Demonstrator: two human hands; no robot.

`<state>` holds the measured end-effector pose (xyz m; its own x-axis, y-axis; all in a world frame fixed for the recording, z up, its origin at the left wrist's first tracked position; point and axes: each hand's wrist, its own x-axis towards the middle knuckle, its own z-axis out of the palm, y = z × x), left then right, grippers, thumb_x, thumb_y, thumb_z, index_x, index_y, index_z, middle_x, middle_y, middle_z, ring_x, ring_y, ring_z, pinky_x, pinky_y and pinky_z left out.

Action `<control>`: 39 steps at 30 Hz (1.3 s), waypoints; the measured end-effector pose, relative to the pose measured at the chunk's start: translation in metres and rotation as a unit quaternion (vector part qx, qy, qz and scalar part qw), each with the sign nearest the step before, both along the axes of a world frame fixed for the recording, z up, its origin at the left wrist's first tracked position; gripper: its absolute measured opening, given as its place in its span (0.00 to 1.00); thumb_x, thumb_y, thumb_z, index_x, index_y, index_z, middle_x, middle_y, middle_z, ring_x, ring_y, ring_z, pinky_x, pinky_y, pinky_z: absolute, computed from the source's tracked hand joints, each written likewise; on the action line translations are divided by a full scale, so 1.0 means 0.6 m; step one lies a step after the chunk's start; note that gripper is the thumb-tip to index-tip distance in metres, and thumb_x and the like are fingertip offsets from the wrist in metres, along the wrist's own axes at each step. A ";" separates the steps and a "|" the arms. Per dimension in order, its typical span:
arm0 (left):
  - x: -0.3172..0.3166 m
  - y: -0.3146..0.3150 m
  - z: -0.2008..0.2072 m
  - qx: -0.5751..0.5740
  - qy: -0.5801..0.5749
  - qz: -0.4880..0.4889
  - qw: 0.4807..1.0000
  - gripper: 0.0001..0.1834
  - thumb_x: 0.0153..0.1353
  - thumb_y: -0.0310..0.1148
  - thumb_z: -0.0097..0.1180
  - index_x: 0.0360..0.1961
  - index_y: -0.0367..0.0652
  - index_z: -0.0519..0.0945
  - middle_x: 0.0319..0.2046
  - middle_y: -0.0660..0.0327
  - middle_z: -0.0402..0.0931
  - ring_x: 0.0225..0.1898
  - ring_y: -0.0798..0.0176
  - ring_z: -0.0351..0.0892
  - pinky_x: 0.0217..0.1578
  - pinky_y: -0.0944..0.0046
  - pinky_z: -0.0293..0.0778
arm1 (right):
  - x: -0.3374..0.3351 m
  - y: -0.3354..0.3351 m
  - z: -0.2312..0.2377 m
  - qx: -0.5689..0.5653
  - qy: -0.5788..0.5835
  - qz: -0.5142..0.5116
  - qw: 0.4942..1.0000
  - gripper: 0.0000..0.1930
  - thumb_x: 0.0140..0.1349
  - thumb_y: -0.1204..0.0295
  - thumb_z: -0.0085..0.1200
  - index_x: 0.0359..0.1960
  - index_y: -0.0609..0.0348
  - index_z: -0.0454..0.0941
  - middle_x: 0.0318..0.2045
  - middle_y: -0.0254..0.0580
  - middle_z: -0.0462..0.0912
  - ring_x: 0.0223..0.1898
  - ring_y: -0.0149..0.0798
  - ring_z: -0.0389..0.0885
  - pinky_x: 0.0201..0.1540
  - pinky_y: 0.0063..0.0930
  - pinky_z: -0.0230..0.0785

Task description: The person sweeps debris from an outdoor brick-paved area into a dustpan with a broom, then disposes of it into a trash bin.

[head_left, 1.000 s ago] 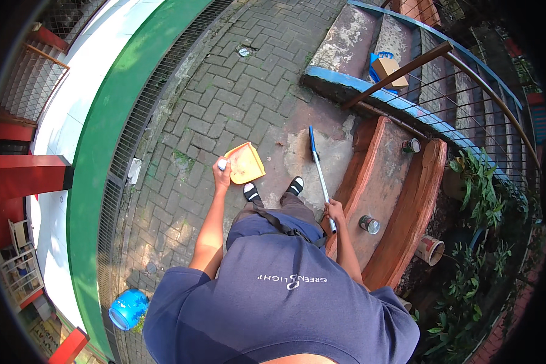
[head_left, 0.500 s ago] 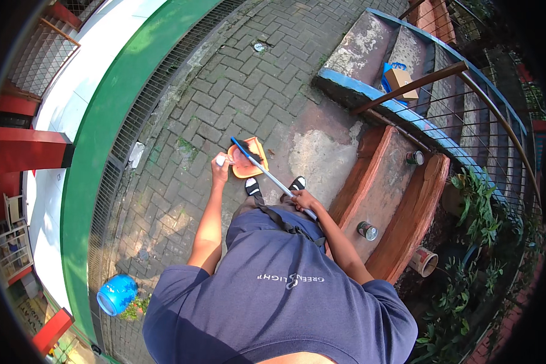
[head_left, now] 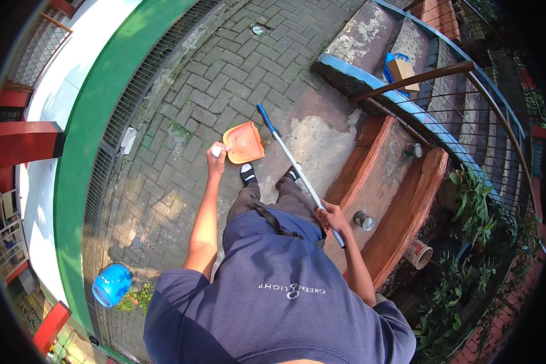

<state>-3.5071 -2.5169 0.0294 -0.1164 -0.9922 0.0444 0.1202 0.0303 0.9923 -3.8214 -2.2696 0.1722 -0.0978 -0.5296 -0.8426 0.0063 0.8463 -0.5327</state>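
Observation:
My left hand [head_left: 216, 159] is closed around the pale handle of an orange dustpan [head_left: 242, 144], which is just ahead of my feet with its broad pan facing up. A few small specks show on the pan. In my right hand [head_left: 329, 216] is a broom [head_left: 300, 173] with a long silver-and-blue stick, slanting from beside my right hip to a blue end on the right of the dustpan. The fingers wrap the stick near its upper end. Its bristles can hardly be made out now.
Herringbone paving [head_left: 182, 176] runs ahead and left, bordered by a drain grate [head_left: 112, 136]. A blue barrel [head_left: 113, 285] stands at the lower left. On my right are a reddish ledge [head_left: 361, 182] with two cans, one being the nearer can [head_left: 363, 220], railed steps, and a cardboard box [head_left: 403, 74].
The broom has moved right, off the dustpan, and the dark bristles seen over the pan no longer show there. My right hand has moved right and back; the dustpan has shifted slightly.

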 end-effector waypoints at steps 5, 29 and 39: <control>0.001 0.007 0.003 -0.006 0.014 0.002 1.000 0.12 0.51 0.37 0.53 0.20 0.40 0.68 0.20 0.64 0.69 0.27 0.68 0.71 0.34 0.67 0.69 | 0.006 -0.008 -0.110 0.011 0.149 0.045 0.988 0.23 0.59 0.73 0.43 0.57 0.60 0.61 0.14 0.30 0.65 0.11 0.25 0.62 0.11 0.22 0.58; 0.041 0.006 -0.007 0.079 -0.112 -0.085 0.987 0.13 0.55 0.37 0.49 0.24 0.36 0.74 0.25 0.63 0.74 0.27 0.72 0.69 0.31 0.70 0.65 | 0.120 0.082 -0.100 -0.032 -0.032 -0.078 0.996 0.24 0.57 0.73 0.47 0.57 0.62 0.62 0.17 0.33 0.67 0.13 0.26 0.65 0.12 0.21 0.59; 0.054 0.019 0.008 0.047 -0.102 -0.098 0.989 0.11 0.56 0.35 0.50 0.27 0.36 0.74 0.21 0.65 0.72 0.27 0.74 0.69 0.29 0.70 0.65 | 0.169 0.019 -0.223 -0.023 0.202 -0.015 0.979 0.10 0.54 0.74 0.44 0.33 0.71 0.72 0.14 0.45 0.72 0.12 0.35 0.72 0.13 0.29 0.64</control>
